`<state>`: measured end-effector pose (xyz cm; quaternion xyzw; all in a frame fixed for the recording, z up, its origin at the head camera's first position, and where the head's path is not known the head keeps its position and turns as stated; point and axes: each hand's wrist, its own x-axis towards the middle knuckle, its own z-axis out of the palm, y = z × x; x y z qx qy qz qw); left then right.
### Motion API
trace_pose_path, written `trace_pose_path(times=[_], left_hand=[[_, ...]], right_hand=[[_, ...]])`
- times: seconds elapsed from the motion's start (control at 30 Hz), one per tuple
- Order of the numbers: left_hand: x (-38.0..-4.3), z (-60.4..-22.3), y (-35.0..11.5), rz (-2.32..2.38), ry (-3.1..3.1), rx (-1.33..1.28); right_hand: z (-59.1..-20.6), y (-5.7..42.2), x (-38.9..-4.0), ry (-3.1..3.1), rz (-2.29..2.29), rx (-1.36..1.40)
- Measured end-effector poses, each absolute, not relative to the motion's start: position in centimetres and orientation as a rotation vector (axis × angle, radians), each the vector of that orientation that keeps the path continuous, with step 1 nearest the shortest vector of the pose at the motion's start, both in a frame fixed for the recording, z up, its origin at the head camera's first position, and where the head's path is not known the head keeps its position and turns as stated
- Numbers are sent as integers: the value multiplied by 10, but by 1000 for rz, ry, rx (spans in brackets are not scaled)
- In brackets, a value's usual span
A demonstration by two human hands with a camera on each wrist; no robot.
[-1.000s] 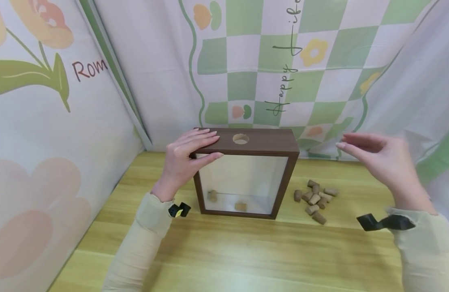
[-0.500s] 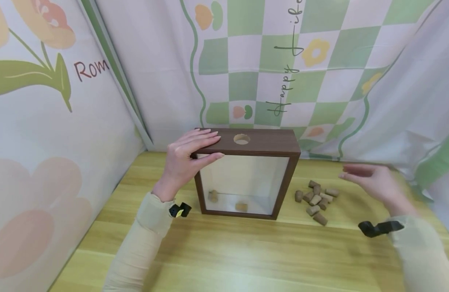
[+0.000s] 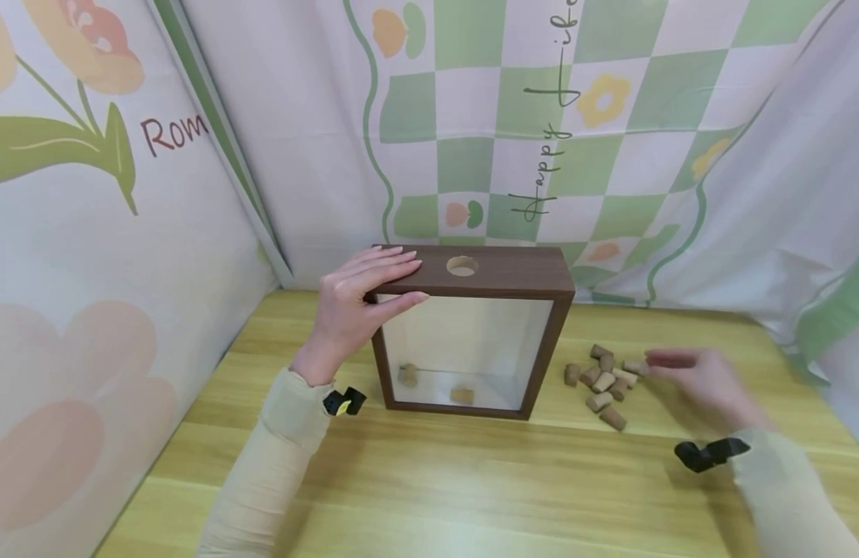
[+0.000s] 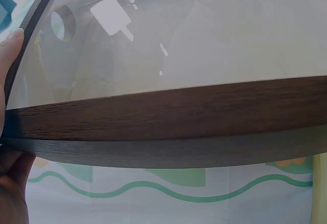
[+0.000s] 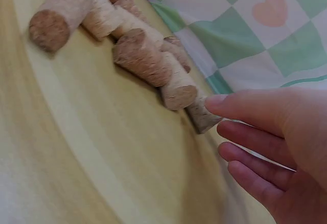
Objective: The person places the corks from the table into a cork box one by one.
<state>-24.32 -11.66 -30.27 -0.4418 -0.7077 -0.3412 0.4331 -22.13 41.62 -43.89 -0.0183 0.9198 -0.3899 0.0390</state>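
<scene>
A dark brown wooden frame box (image 3: 520,271) with a clear front pane stands upright on the table, a round hole in its top. My left hand (image 3: 353,302) grips its upper left corner, fingers flat over the top and thumb across the front edge. In the left wrist view the thumb (image 4: 11,47) lies against the frame. Two corks show behind the pane, one cork (image 3: 461,395) near the middle. Right of the box lies a pile of wine corks (image 3: 602,381). My right hand (image 3: 702,384) is at the pile's right end, fingers extended, thumb tip right by the outermost cork (image 5: 202,114).
The box and corks stand on a light wood-grain table (image 3: 457,480). Behind them hangs a green-and-white checked curtain (image 3: 527,155). A white printed curtain (image 3: 87,310) borders the left side.
My right hand has come down from beside the box top and moved left to the edge of the cork pile. The left hand and the box have stayed in place.
</scene>
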Motion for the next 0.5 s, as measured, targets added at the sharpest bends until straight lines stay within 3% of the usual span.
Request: trace_pose_path(times=[0.5], left_hand=[[-243, -302, -117, -849, -1773, -1100]], right_hand=[[-457, 413, -222, 2918, -1203, -68]])
